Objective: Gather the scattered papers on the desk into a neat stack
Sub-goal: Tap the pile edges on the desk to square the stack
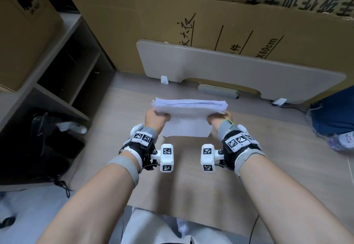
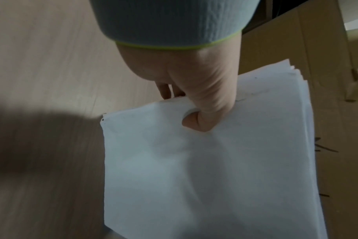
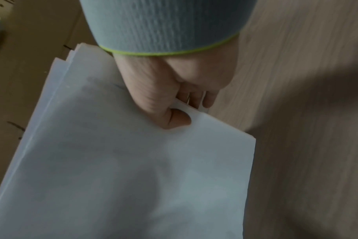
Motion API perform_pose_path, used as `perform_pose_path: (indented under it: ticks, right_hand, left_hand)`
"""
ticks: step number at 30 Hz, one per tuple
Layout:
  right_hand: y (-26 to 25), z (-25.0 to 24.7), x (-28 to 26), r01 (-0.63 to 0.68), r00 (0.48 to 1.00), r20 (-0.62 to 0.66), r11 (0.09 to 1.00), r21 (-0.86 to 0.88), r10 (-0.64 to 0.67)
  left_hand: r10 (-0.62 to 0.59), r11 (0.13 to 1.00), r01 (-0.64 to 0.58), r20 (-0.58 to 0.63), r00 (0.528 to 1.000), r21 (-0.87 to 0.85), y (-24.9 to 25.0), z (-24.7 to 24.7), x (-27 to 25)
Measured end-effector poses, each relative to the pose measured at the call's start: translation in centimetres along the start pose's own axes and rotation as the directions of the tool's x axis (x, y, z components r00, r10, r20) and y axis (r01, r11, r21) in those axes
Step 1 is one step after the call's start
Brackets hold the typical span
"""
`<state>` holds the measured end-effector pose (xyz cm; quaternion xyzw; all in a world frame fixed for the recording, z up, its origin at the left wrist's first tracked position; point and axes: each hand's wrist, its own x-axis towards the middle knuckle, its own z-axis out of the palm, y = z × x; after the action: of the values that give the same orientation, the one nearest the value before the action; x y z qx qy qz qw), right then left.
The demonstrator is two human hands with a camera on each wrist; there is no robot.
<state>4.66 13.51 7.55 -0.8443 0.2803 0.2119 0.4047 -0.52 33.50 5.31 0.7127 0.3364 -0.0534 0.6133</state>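
A thick stack of white papers (image 1: 188, 118) stands on its lower edge on the wooden desk (image 1: 183, 176), tilted toward me. My left hand (image 1: 156, 118) grips its left side and my right hand (image 1: 220, 119) grips its right side. In the left wrist view my left hand (image 2: 194, 103) has its thumb curled over the front sheet of the papers (image 2: 204, 169), fingers behind. In the right wrist view my right hand (image 3: 170, 103) holds the papers (image 3: 123, 169) the same way. The sheets' top edges are slightly uneven.
A grey board (image 1: 239, 71) leans against large cardboard (image 1: 172, 18) at the desk's back. Open shelves (image 1: 63, 75) with a cardboard box (image 1: 23, 23) stand at the left. A blue cloth item (image 1: 333, 113) and a plastic bottle (image 1: 342, 140) lie at the right.
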Motion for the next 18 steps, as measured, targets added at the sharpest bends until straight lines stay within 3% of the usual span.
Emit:
perform_pose_path:
  ticks: [3,5,6,8,11,15,18]
  right_hand:
    - [-0.4,0.1,-0.2,0.057,0.995,0.097,0.967,-0.250,-0.033]
    - [0.3,0.5,0.2,0.037,0.992,0.122,0.953,-0.300,0.000]
    - [0.6,0.5,0.1,0.013,0.992,0.123,0.965,-0.262,0.020]
    - [1.4,0.4,0.3,-0.026,0.998,0.064,1.000,-0.016,0.027]
    - [1.2,-0.4,-0.7,0.038,0.999,-0.028,0.957,0.286,-0.031]
    - [-1.1,-1.9,-1.7,0.124,0.987,-0.129,0.964,0.235,-0.095]
    - [-2.4,-3.8,-1.8,0.227,0.961,-0.215,0.937,0.265,-0.172]
  left_hand:
    - [-0.010,1.000,0.010,0.006,1.000,0.014,0.7,0.4,-0.1]
    - [0.002,1.000,-0.002,0.004,1.000,0.009,0.5,0.6,-0.2]
    - [0.014,1.000,-0.014,0.000,1.000,0.007,0.4,0.7,-0.3]
    - [0.044,0.999,-0.043,-0.042,0.998,0.023,0.4,0.8,-0.3]
    - [0.107,0.993,-0.100,-0.122,0.987,0.066,1.6,0.9,-0.5]
    - [0.215,0.966,-0.194,-0.114,0.970,0.168,4.9,1.3,-0.8]
    - [0.329,0.895,-0.284,-0.080,0.941,0.345,7.8,1.9,-0.9]
